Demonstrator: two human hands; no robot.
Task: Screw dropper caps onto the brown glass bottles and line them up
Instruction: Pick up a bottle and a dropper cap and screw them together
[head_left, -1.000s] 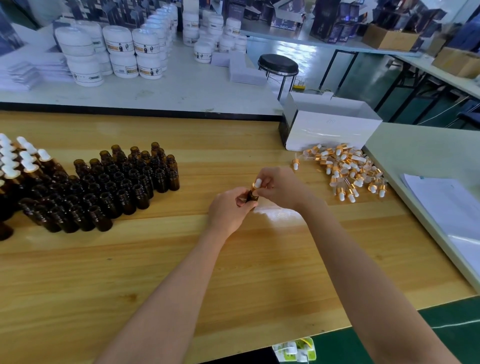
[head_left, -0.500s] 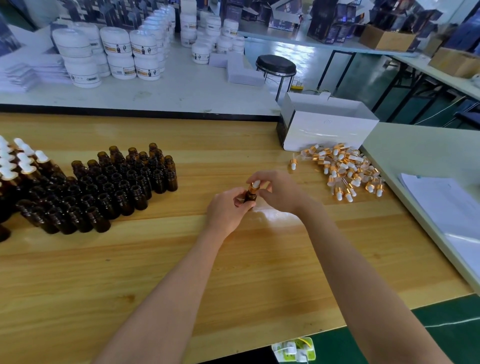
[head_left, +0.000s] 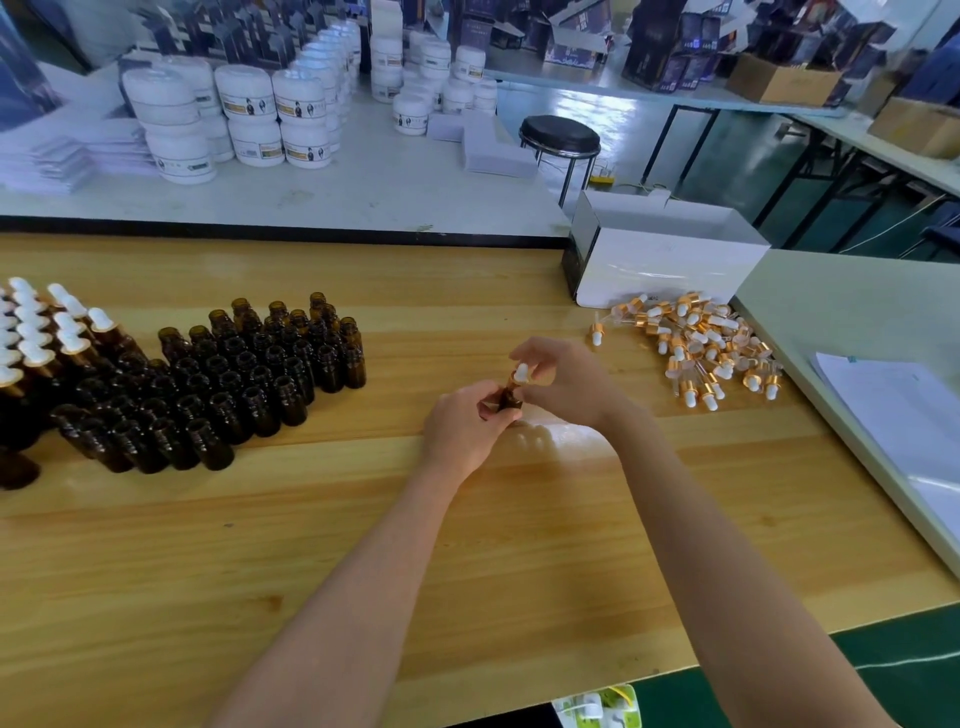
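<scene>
My left hand (head_left: 465, 423) grips a brown glass bottle (head_left: 508, 400) over the middle of the wooden table (head_left: 467, 545). My right hand (head_left: 566, 384) pinches the white-and-gold dropper cap (head_left: 519, 375) sitting on that bottle's neck. A block of several uncapped brown bottles (head_left: 218, 384) stands to the left. Further left, capped bottles (head_left: 36, 338) with white bulbs stand in rows at the frame edge. A heap of loose dropper caps (head_left: 696, 348) lies to the right of my hands.
A white open box (head_left: 670, 267) stands behind the cap heap. A pale side table (head_left: 852, 312) with white sheets (head_left: 904, 415) adjoins on the right. White jars (head_left: 244, 114) crowd the bench behind. A black stool (head_left: 560, 136) stands beyond.
Both hands stay at the same spot with the bottle. My right-hand fingers have shifted around the cap between frames, and the white bulb shows more clearly now.
</scene>
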